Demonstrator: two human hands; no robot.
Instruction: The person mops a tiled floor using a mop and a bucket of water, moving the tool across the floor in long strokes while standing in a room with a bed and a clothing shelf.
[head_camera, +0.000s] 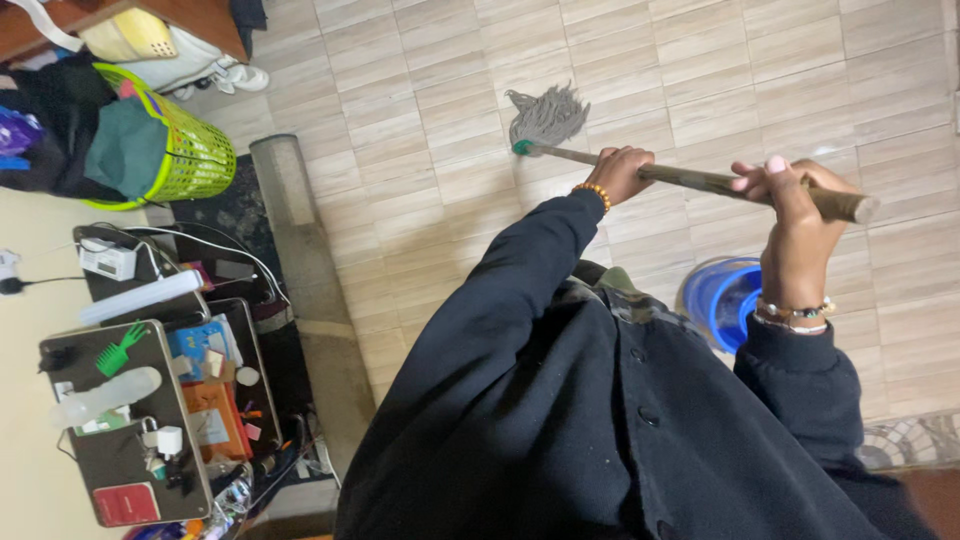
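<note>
The tiled floor (800, 70) fills the view, with a blue bucket (722, 300) standing on it near the person's body. A mop (690, 180) slants across, its grey head (547, 117) resting on the tiles. The left hand (620, 175), arm stretched forward, has its fingers wrapped around the handle lower down; the right hand (795, 225), wrist bent upward, grips near the handle's top end.
</note>
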